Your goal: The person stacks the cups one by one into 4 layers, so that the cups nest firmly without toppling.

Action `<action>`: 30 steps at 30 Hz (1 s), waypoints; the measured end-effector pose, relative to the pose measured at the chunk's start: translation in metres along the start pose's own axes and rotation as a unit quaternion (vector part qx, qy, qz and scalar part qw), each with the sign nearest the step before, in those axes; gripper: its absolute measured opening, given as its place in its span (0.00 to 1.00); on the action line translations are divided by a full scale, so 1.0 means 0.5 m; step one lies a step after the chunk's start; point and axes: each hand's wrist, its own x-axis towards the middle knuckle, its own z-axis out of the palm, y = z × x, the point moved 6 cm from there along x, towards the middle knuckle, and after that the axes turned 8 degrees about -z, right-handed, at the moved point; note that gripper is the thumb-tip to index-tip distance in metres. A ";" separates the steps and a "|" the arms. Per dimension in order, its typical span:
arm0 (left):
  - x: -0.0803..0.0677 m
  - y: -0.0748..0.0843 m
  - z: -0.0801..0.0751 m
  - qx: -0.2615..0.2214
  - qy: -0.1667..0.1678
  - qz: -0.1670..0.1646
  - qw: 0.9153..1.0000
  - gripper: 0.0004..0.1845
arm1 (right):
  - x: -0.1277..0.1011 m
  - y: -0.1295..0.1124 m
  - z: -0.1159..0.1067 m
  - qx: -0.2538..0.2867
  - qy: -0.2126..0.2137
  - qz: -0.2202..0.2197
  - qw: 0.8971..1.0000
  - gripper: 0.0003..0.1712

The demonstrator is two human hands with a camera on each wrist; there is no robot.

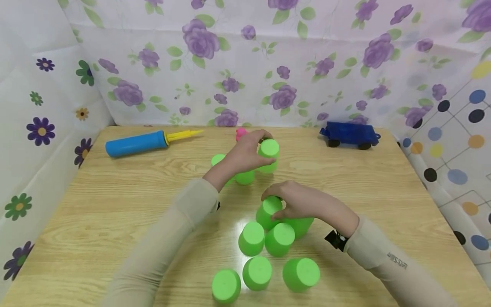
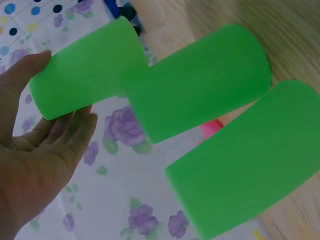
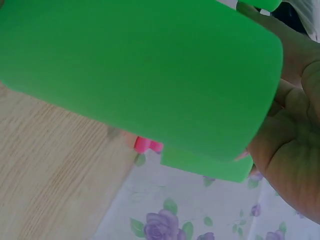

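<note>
Several green cups stand upside down on a wooden table (image 1: 115, 204). My left hand (image 1: 264, 149) grips one green cup (image 1: 270, 164) at the far group, beside two more cups (image 1: 244, 177). In the left wrist view my left hand (image 2: 45, 145) curls round that cup (image 2: 85, 65), next to two other cups (image 2: 200, 85). My right hand (image 1: 274, 204) holds a green cup (image 1: 266, 213) on top of the near cluster (image 1: 252, 238). That cup (image 3: 140, 75) fills the right wrist view, with my right hand (image 3: 295, 125) at its right side. Three more cups (image 1: 257, 273) stand in front.
A blue balloon pump (image 1: 136, 143) with a yellow nozzle lies at the back left. A blue toy truck (image 1: 350, 134) stands at the back right. A small pink object (image 1: 241, 133) sits behind the far cups. Flowered cloth walls (image 1: 245, 64) enclose the table on three sides.
</note>
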 end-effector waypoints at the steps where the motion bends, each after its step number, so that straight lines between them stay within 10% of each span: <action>1: 0.003 -0.004 0.005 0.009 -0.007 -0.003 1.000 0.25 | 0.001 0.002 0.000 -0.001 0.001 -0.004 1.000 0.25; 30: 0.019 -0.066 0.044 0.130 -0.027 -0.076 0.988 0.28 | -0.001 0.006 0.001 0.009 -0.006 -0.003 1.000 0.24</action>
